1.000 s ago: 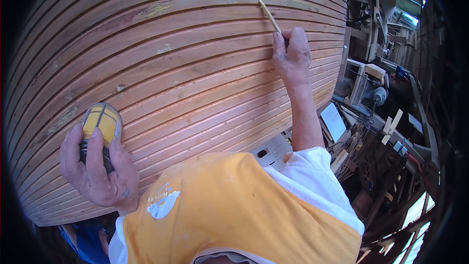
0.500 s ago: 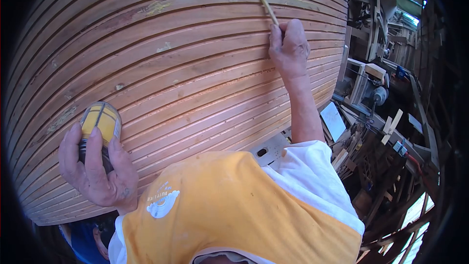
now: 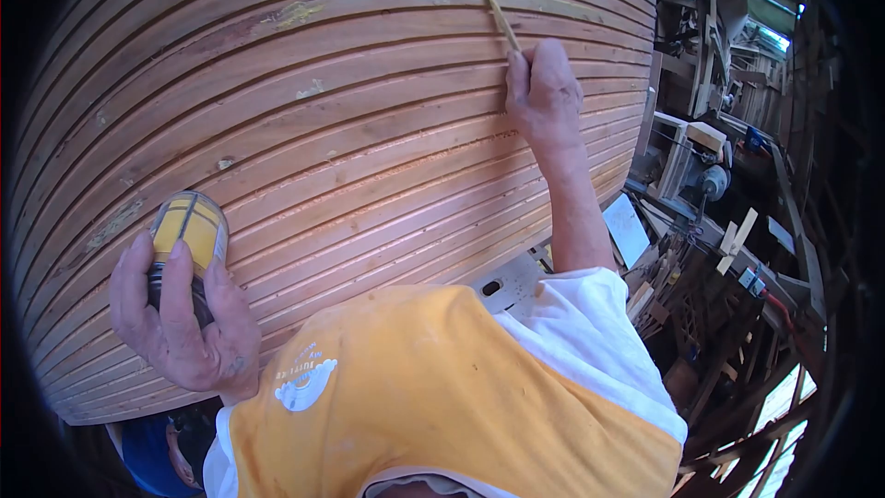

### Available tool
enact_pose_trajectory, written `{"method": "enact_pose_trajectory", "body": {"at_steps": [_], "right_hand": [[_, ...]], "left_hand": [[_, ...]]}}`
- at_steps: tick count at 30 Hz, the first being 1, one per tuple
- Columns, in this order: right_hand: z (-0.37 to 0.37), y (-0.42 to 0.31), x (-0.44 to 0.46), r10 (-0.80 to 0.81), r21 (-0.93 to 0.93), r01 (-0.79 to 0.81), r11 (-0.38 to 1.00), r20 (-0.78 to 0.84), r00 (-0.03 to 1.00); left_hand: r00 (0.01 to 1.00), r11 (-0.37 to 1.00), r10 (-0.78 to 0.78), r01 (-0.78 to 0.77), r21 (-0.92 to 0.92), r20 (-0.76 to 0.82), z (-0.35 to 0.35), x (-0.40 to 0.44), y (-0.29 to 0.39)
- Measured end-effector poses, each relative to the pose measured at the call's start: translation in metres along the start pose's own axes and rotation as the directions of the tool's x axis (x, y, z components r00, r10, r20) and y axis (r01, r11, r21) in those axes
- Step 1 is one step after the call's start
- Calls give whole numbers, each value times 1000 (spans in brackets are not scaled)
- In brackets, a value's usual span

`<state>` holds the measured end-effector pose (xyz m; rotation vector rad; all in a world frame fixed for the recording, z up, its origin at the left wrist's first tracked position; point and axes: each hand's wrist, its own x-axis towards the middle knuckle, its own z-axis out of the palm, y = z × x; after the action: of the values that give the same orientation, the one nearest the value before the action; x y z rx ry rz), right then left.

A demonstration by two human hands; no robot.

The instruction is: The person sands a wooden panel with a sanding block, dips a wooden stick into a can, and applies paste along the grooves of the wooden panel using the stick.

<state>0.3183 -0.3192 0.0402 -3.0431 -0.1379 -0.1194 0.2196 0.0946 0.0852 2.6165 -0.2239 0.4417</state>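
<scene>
My left hand [image 3: 189,332] is wrapped round a container [image 3: 191,226] with yellow showing inside or on it, at the lower left against the planks. My right hand [image 3: 544,92] pinches a thin wooden stick [image 3: 501,18]. The stick's far tip touches or hovers just over a groove between planks near the top. Both hands are over a wide curved surface of wooden planks [image 3: 369,157] with dark grooves between them. A yellowish smear [image 3: 293,15] marks the planks at the upper left.
On the right lie a pale blue sheet [image 3: 626,229], a grey power tool [image 3: 713,182] and piled wood scraps [image 3: 737,240]. A metal plate with a slot [image 3: 513,286] shows below the planks. Part of another person in blue [image 3: 152,456] is at the lower left.
My right hand and the stick have moved slightly up and left. My left hand keeps its hold almost unmoved. The person in blue has shifted a little at the lower left.
</scene>
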Motion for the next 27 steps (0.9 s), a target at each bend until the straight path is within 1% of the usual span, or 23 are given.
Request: {"method": "enact_pose_trajectory", "body": {"at_steps": [3, 4, 7, 10, 13, 17, 18, 21, 24, 27], "right_hand": [[-15, 14, -1, 20, 179, -34, 983, 82, 996], [-24, 24, 5, -14, 226, -10, 974, 107, 994], [-48, 59, 34, -117, 150, 91, 984, 170, 978], [-69, 75, 63, -73, 63, 55, 996, 329, 942], [-82, 87, 86, -129, -34, 161, 986, 442, 887], [-89, 95, 115, -175, -149, 295, 944, 530, 830], [-84, 102, 121, -218, -117, 316, 942, 503, 836], [-75, 105, 133, -253, -2, 297, 955, 514, 819], [-67, 85, 137, -302, 128, 280, 951, 563, 769], [-61, 64, 138, -288, 146, 251, 957, 580, 762]], "left_hand": [[1000, 1000, -1, 0, -19, -7, 1, 0, -1], [1000, 1000, -8, 8, -20, -8, 1, -1, -1], [1000, 1000, -13, 13, -28, -8, 2, -2, -1], [1000, 1000, -8, 8, -11, -1, 1, -2, -2], [1000, 1000, -19, 19, -15, 3, 1, -2, 0], [1000, 1000, -20, 20, -23, 2, 2, -3, -1], [1000, 1000, -18, 18, -18, 4, 1, -3, -1], [1000, 1000, -15, 15, -16, 9, 1, -3, -2], [1000, 1000, -27, 27, -6, 11, 2, -5, -2], [1000, 1000, -25, 25, -14, 18, 1, -4, -1]]}}
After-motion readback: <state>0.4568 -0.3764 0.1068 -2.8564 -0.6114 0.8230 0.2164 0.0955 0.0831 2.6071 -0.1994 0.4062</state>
